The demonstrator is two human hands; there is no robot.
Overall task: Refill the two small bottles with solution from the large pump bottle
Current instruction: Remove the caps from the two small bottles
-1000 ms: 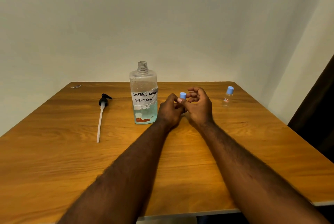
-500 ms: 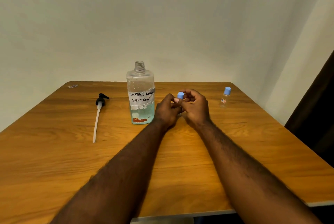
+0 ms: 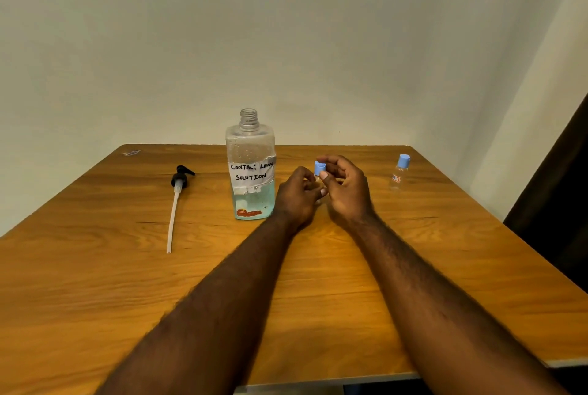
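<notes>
The large clear bottle point(image 3: 251, 171), labelled "contact lens solution", stands open-necked at the table's middle with blue liquid in its lower part. Its black pump head with a long white tube point(image 3: 177, 200) lies flat to the left. Right of the large bottle, my left hand point(image 3: 297, 195) grips a small clear bottle, mostly hidden by the fingers. My right hand point(image 3: 345, 192) pinches that bottle's blue cap point(image 3: 319, 168) between thumb and fingers; the cap looks tilted. A second small bottle point(image 3: 399, 173) with a blue cap stands upright at the far right.
The wooden table point(image 3: 127, 283) fills the view, its front edge near me and its right edge close to a dark curtain point(image 3: 560, 203). A small scrap point(image 3: 131, 152) lies at the far left corner. A plain wall stands behind.
The blue cap now sits tilted in my right fingers where it was straight before. Both hands stay together beside the large bottle.
</notes>
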